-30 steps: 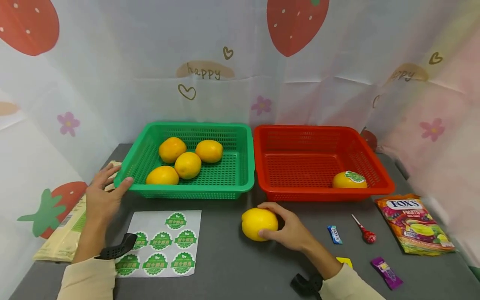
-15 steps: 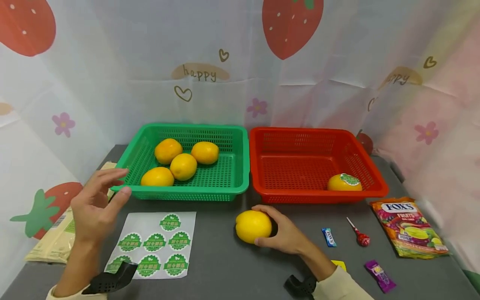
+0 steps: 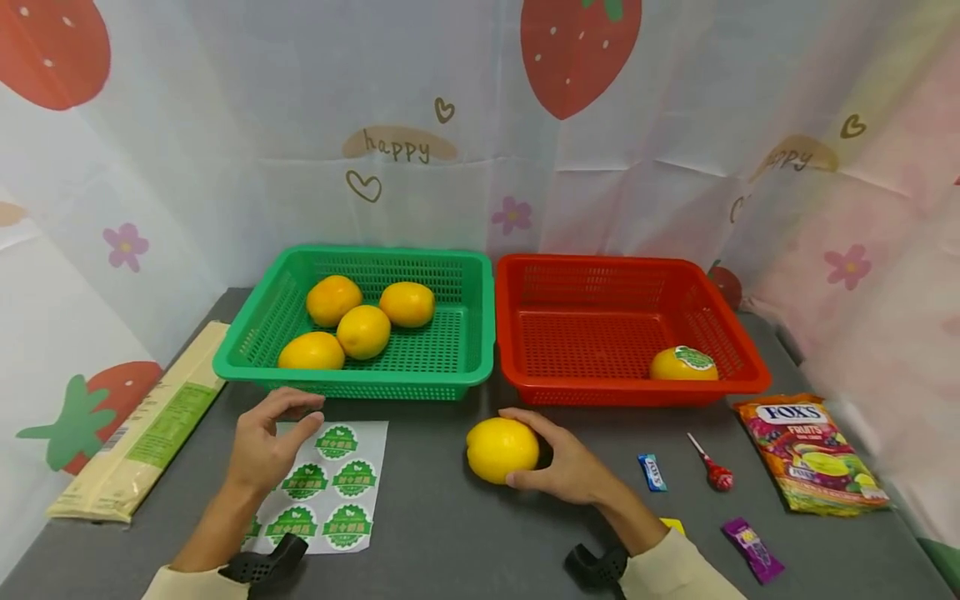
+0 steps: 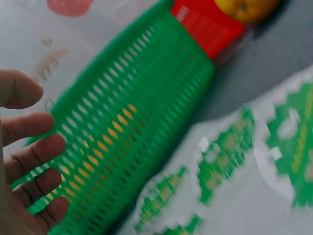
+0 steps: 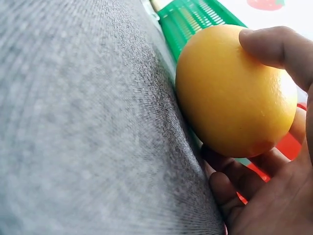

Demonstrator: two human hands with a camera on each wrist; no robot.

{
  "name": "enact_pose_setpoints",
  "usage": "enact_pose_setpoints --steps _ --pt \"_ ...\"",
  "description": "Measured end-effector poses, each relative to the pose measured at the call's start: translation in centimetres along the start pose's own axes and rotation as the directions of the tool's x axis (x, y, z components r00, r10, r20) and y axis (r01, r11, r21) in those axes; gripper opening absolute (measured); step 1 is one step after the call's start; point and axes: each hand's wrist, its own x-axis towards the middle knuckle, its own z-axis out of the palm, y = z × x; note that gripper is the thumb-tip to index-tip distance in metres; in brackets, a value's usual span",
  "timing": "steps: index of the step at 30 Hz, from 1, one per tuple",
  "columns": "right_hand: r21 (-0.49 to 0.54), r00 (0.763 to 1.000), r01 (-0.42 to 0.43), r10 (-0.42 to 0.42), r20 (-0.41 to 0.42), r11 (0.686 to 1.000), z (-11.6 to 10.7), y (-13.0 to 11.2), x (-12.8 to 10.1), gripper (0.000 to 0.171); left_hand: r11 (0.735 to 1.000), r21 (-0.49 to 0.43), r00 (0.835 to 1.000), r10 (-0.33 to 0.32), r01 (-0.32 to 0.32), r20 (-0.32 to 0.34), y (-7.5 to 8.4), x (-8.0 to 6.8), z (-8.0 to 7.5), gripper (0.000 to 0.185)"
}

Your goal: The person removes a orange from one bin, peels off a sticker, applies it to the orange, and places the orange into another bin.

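My right hand [image 3: 562,467] grips a yellow orange [image 3: 501,450] on the grey table, in front of the gap between the two baskets; the right wrist view shows the orange [image 5: 234,93] held by thumb and fingers. My left hand [image 3: 266,442] hovers with loosely curled fingers over the top left corner of a white sheet of green round stickers [image 3: 333,483], holding nothing. The green basket [image 3: 255,350] holds several oranges [image 3: 363,330]. The red basket [image 3: 735,367] holds one orange with a green sticker [image 3: 681,363].
A long cream packet [image 3: 135,442] lies at the left table edge. Right of my right hand lie a blue candy [image 3: 652,472], a red lollipop [image 3: 715,471], a purple candy [image 3: 752,548] and a FOX'S candy bag [image 3: 813,454]. A printed curtain closes the back.
My left hand left the green basket's corner and came down and right over the sticker sheet. The right hand still grips the orange in the same spot.
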Motion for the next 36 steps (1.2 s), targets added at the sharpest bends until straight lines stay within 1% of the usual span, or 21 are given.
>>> enact_pose_setpoints --steps 2,5,8,10,13,16,20,23,28,29,32,34,35,36 --pt "0.001 1.0 0.006 -0.006 0.004 1.0 0.0 0.8 0.1 0.074 0.999 0.038 1.0 -0.029 0.029 0.005 -0.8 -0.4 0.1 0.023" --pt "-0.002 1.0 0.014 -0.014 0.012 1.0 -0.2 1.1 0.0 0.074 0.989 0.117 0.995 -0.099 0.096 0.026 -1.9 -0.8 0.2 0.02" --pt "-0.007 1.0 0.016 -0.016 0.019 1.0 -0.1 0.9 0.1 0.074 0.962 0.208 0.981 -0.189 0.177 0.041 -2.5 -1.3 0.2 0.016" --pt "-0.014 0.999 0.013 -0.013 0.031 1.0 -0.1 0.7 0.2 0.074 0.94 0.268 0.971 -0.233 0.212 0.048 -2.7 -1.6 0.1 0.014" --pt "-0.015 0.999 0.013 -0.012 0.049 1.0 0.0 0.4 0.5 0.075 0.913 0.333 0.96 -0.272 0.235 0.069 -2.9 -1.9 0.1 0.014" --pt "-0.014 0.998 0.011 -0.011 0.056 1.0 0.0 0.4 0.5 0.076 0.898 0.383 0.953 -0.279 0.218 0.113 -3.2 -2.0 0.3 0.015" --pt "-0.015 0.999 0.013 -0.012 0.051 1.0 -0.1 0.6 0.4 0.075 0.89 0.408 0.947 -0.285 0.203 0.151 -3.4 -1.8 0.7 0.011" --pt "-0.015 0.999 0.017 -0.016 0.051 1.0 -0.3 0.8 0.3 0.075 0.885 0.41 0.941 -0.304 0.221 0.148 -3.5 -1.7 1.0 0.005" --pt "-0.012 0.998 0.024 -0.023 0.055 1.0 -0.4 0.9 0.2 0.075 0.882 0.401 0.936 -0.324 0.246 0.137 -3.5 -1.6 1.1 0.009" --pt "-0.012 0.998 0.026 -0.025 0.058 1.0 -0.4 0.5 0.1 0.075 0.882 0.395 0.934 -0.331 0.256 0.136 -3.5 -1.6 1.2 0.008" --pt "-0.004 0.998 0.024 -0.024 0.056 1.0 -0.5 0.5 0.1 0.074 0.879 0.383 0.927 -0.352 0.282 0.126 -3.5 -1.6 1.2 0.002" --pt "-0.002 0.998 0.018 -0.018 0.053 1.0 -0.5 0.7 0.1 0.075 0.884 0.368 0.93 -0.35 0.288 0.113 -3.5 -1.6 1.2 0.002" --pt "-0.005 0.998 0.021 -0.02 0.053 1.0 -0.5 0.7 0.0 0.074 0.888 0.364 0.936 -0.337 0.28 0.101 -3.4 -1.6 1.2 0.002" --pt "-0.004 0.999 0.017 -0.017 0.051 1.0 -0.5 1.2 0.1 0.075 0.896 0.359 0.946 -0.312 0.263 0.086 -3.4 -1.6 1.2 0.001"
